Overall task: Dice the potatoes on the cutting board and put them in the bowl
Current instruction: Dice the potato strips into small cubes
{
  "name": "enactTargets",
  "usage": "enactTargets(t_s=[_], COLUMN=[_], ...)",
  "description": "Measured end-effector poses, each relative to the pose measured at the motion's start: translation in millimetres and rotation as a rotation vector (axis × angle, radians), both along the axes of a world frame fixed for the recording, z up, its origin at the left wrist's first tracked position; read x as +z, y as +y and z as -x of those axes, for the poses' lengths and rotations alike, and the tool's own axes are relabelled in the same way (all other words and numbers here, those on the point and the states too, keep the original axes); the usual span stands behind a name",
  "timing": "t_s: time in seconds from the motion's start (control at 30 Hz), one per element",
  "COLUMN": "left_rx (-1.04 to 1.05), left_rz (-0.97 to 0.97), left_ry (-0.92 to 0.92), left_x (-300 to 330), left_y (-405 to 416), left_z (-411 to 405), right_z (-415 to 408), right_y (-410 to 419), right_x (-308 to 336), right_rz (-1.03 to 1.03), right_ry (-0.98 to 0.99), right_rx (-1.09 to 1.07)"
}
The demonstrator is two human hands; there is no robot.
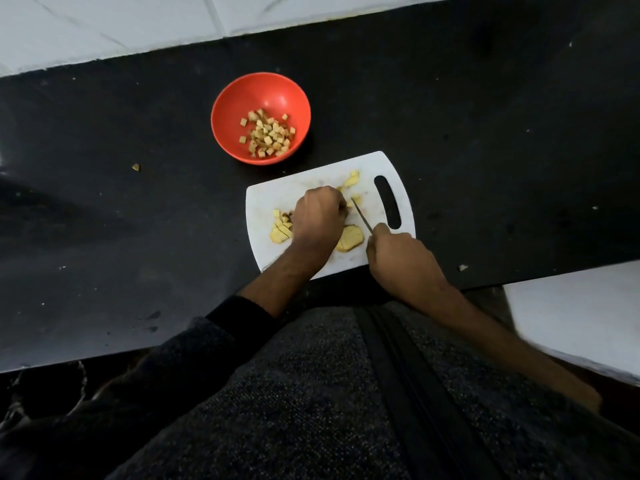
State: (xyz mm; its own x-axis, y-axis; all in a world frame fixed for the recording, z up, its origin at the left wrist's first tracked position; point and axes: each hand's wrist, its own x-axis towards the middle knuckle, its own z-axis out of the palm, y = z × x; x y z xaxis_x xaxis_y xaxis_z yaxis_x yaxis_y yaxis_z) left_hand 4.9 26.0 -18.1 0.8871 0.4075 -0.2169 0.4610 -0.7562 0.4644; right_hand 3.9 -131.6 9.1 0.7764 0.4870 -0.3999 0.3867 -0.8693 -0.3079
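Observation:
A white cutting board (266, 252) lies on the black counter. My left hand (320, 216) sits curled over potato at the board's middle; what its fingers hold is hidden. My right hand (401, 261) grips a knife (362, 216), whose blade points up-left toward my left hand's fingertips. A cut potato slab (350, 239) lies between my hands, sliced pieces (280, 230) lie left of my left hand, and small bits (352, 180) lie near the board's top. A red bowl (242, 98) with several potato cubes (268, 135) stands beyond the board, up-left.
A stray potato scrap (135, 167) lies on the counter far left, another scrap (463, 267) right of the board. White tiles (104, 26) border the counter's far edge. A white surface (571, 317) sits at lower right.

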Motion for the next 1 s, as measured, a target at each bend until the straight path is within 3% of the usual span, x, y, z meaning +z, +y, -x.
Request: enactTargets(t_s=[0.17,0.53,0.77,1.0], left_rx=[-0.022,-0.009,-0.017,-0.019], left_rz=[-0.024,-0.072,-0.043,-0.03], left_ry=[-0.018,-0.119,-0.101,-0.144], left_x=[1,-2,1,0], left_y=[-4,-6,3,13], left_z=[0,6,8,6], right_z=[-8,-9,-1,-27], right_y=[11,6,-12,-8], right_x=[-10,-11,7,11], right_rz=[0.02,0.0,0.155,0.098], right_ry=[-0.026,0.135,0.049,-0.119], right_rx=[0.068,0.028,0.094,0.049])
